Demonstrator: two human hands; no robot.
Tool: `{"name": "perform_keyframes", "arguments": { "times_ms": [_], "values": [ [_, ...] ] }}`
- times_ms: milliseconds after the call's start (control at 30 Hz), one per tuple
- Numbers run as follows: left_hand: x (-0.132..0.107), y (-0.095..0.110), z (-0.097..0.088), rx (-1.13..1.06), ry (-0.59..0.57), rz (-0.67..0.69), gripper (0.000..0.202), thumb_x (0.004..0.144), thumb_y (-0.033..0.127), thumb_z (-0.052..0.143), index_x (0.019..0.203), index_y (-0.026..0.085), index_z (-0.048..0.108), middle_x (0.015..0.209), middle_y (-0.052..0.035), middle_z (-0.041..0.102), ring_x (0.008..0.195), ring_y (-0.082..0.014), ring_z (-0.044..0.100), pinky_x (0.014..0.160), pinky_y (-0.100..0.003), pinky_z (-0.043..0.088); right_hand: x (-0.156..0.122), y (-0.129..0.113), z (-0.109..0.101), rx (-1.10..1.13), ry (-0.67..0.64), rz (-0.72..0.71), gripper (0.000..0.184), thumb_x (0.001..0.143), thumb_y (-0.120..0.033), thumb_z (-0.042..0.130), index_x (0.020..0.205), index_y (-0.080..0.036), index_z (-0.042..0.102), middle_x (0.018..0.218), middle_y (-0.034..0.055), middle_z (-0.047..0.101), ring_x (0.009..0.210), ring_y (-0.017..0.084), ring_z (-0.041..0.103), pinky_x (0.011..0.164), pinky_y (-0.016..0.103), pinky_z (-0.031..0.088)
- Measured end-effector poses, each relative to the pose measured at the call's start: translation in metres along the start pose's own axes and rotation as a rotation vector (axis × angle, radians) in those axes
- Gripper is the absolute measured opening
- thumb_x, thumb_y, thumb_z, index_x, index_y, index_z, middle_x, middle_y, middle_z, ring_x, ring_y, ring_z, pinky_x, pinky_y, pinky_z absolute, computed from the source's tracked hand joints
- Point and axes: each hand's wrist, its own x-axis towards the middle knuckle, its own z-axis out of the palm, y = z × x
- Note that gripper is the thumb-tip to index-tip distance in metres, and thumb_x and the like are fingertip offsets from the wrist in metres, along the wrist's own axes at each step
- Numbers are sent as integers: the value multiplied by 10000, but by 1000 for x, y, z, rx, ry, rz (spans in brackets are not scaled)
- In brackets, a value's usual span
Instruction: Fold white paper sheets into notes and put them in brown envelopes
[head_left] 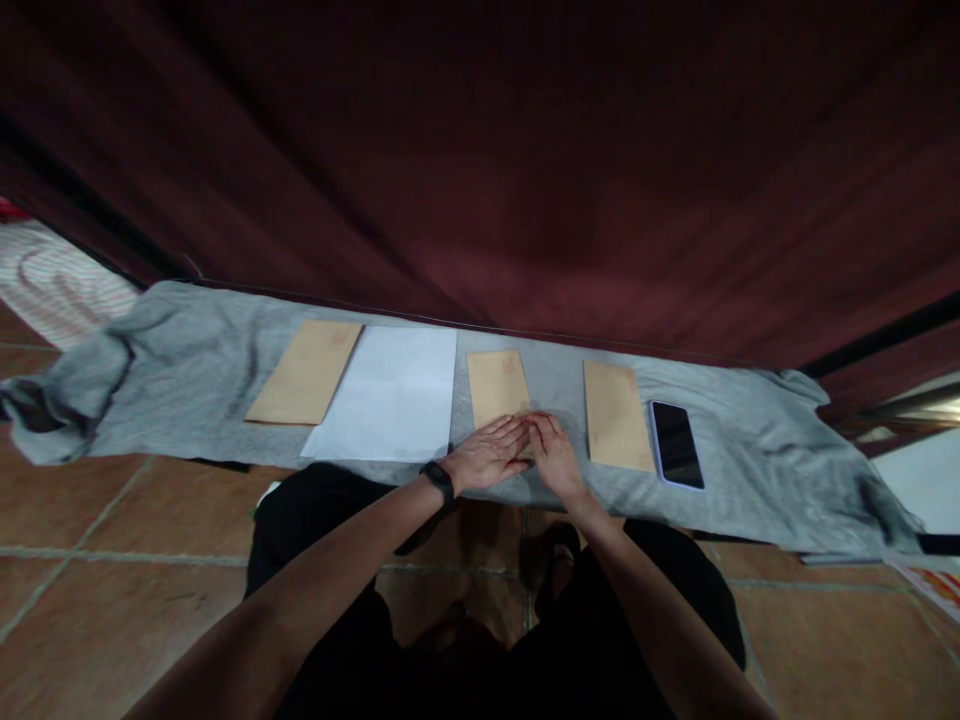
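A brown paper envelope [498, 385] with small reddish print at its top right lies in front of me. My left hand [491, 455], with a black band on its wrist, rests flat across its lower part, fingers stretched to the right. From the other side my right hand [555, 458] meets it at the envelope's lower right edge, its fingers lying against the left fingertips. The envelope's lower end is hidden beneath both hands. Right of them lies another brown envelope [618, 415]. White paper sheets [397, 392] lie to the left.
Left of the white paper, partly against it, are more brown envelopes [306, 372]. A phone [678, 445] with a dark screen sits at the right. Everything rests on a narrow bench covered with grey cloth [202, 370]. A dark red curtain [525, 200] hangs behind; tiled floor [135, 600] shows below.
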Motion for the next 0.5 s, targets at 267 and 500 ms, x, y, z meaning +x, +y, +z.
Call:
{"name": "perform_keyframes", "arguments": {
  "times_ms": [267,500],
  "values": [
    [-16,22,-3,26,-24,9,647,1002,547,379,1466,98,415,1523,-177,468,1471,-253,347,1237,-400,183,1,-2,2,-46,-62,-51,416,1044,-340,312,1253,-187,637,1330,102,641,1278,219,554,1104,430,421],
    [-24,26,0,5,16,-4,592,989,532,425,1389,101,497,1465,-179,533,1429,-256,415,1217,-400,242,-3,-11,6,-68,-138,-148,456,1058,-388,306,1328,-205,626,1453,72,565,1381,191,471,1216,435,297]
  ]
}}
